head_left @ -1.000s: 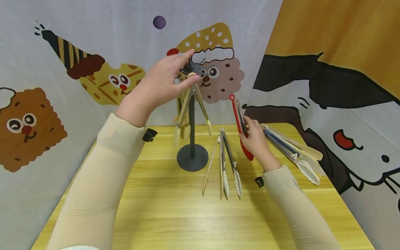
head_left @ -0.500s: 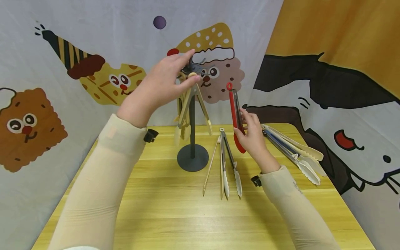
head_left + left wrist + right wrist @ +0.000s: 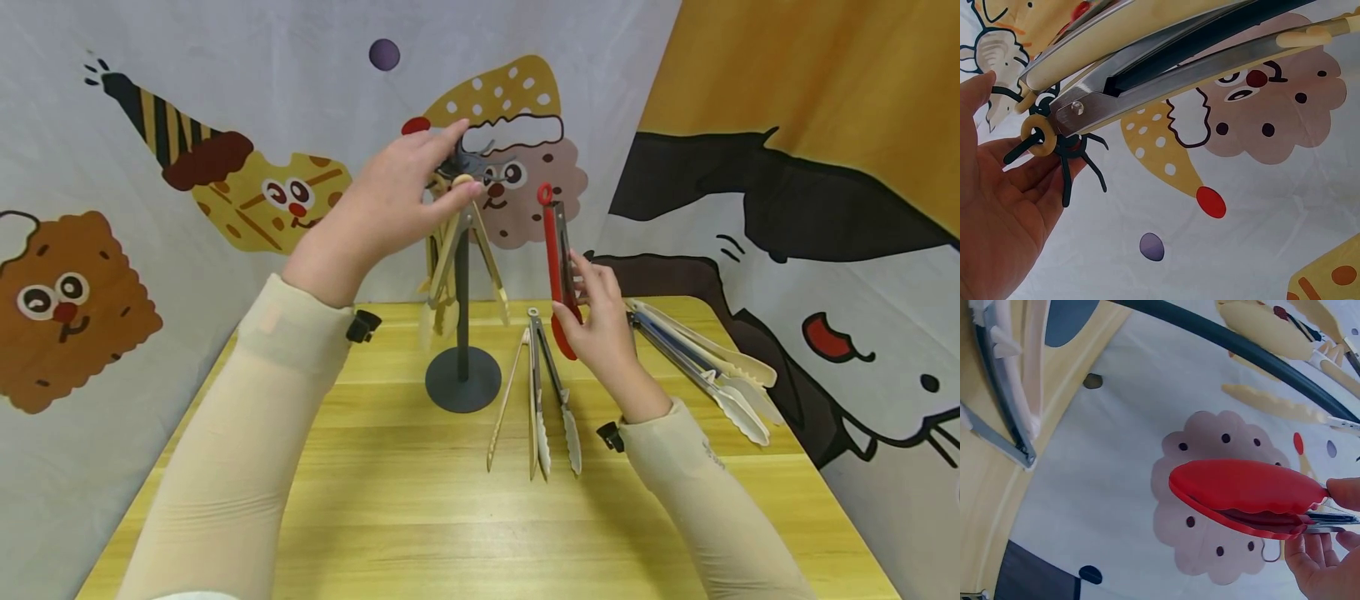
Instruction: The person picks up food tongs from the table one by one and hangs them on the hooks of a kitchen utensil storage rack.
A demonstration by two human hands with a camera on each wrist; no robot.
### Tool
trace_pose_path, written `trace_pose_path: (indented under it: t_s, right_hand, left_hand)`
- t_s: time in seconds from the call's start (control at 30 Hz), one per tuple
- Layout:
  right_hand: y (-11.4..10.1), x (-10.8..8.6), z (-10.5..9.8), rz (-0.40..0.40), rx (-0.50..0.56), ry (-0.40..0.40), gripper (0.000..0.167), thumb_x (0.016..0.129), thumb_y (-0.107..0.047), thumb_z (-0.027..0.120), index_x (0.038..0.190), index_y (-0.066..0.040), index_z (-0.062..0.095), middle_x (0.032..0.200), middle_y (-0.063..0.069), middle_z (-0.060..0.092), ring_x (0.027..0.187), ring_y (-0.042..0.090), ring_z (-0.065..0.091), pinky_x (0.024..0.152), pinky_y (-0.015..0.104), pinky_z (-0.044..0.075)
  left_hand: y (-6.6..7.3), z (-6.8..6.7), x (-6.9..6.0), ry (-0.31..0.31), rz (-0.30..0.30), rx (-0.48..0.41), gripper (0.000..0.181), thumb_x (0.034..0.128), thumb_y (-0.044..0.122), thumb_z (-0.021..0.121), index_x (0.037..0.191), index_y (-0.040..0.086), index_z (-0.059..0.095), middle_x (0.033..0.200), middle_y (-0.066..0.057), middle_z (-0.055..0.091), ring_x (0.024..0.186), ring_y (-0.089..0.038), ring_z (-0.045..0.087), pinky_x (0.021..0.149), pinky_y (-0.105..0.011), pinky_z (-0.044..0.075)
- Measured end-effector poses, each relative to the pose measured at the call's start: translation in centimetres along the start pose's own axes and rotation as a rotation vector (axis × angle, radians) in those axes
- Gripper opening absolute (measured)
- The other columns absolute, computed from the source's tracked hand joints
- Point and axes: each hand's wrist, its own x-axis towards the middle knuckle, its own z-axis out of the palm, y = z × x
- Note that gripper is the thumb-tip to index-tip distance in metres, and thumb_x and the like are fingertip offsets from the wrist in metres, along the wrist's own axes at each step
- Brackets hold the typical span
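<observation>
A dark hook stand (image 3: 462, 367) bears several beige-tipped tongs (image 3: 446, 262). My left hand (image 3: 397, 192) is at its top, the thumb in front and fingers spread. The left wrist view shows the fingers curled behind the hub, among dark hooks (image 3: 1066, 187); a beige ring hangs on one hook. My right hand (image 3: 603, 337) pinches red-tipped tongs (image 3: 552, 250) by the middle, ring end up, right of the stand and clear of the tabletop. In the right wrist view the red heads (image 3: 1247, 484) lie almost together.
Several tongs (image 3: 534, 400) stand splayed on the wooden table (image 3: 420, 517) just right of the stand's base. Another bunch of tongs (image 3: 705, 367) lies at the far right. A printed cloth (image 3: 262, 75) hangs behind the table.
My right hand has moved left and a little upward, bringing the red tongs nearer the stand and more upright. The left hand stays at the stand's top.
</observation>
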Motion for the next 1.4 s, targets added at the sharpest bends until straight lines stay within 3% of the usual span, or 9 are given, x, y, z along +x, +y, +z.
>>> trace_pose_path:
  t_s: [0.2,0.5,1.4]
  right_hand:
    - [-1.2,0.2,0.2,-0.064,0.055,0.022,0.07,0.085,-0.002,0.067,0.146,-0.017,0.037,0.125,0.018,0.045,0.105,0.025,0.052,0.084,0.038,0.051]
    - [-2.3,0.5,0.4,-0.075,0.071,0.026,0.068,0.085,-0.003,0.066,0.146,-0.017,0.038,0.125,0.018,0.045,0.106,0.026,0.053,0.086,0.04,0.051]
    - [-3.6,1.2,0.7,-0.186,0.091,0.027,0.069,0.084,0.001,0.067,0.145,-0.012,0.039,0.122,0.022,0.046,0.105,0.027,0.053,0.084,0.038,0.049]
  left_hand:
    - [0.0,0.0,0.0,0.001,-0.004,0.005,0.071,0.0948,0.056,0.038,0.153,0.026,0.012,0.153,-0.005,0.03,0.142,-0.025,0.026,0.115,-0.044,0.022]
    - [0.1,0.2,0.0,0.005,0.002,0.001,0.072,0.0944,0.057,0.038,0.153,0.026,0.011,0.153,-0.006,0.03,0.141,-0.024,0.027,0.115,-0.044,0.022]
    - [0.0,0.2,0.1,0.012,-0.001,0.009,0.072,0.0942,0.057,0.039,0.153,0.024,0.013,0.152,-0.006,0.032,0.141,-0.025,0.028,0.115,-0.044,0.024]
